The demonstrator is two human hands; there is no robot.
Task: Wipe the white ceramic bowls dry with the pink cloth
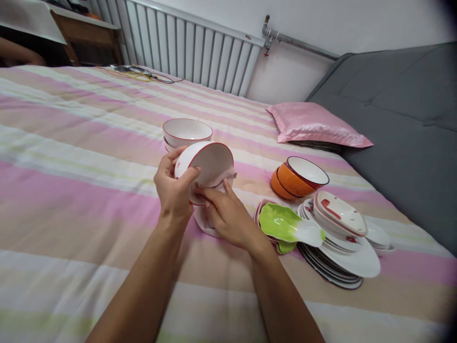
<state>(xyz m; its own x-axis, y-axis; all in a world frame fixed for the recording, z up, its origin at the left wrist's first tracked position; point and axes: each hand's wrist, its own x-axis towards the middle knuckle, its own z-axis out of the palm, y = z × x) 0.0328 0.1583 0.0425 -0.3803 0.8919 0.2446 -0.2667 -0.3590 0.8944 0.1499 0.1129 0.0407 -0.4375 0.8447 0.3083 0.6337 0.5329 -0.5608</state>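
The white bowl (217, 159) tilts above the bed (117, 228), its wall pinched by the left hand (174, 188); the right hand (225, 212) pinches a cloth (220, 179) against its lower rim. This looks like wiping; next calls for turning the bowl steadily. Stacked bowls (187, 131) sit at eleven o'clock, orange bowls (293, 182) at three.

Bowl (212, 161): white, red-rimmed, held tilted. Cloth (224, 178): pale pink, crumpled, inside bowl toward four o'clock.
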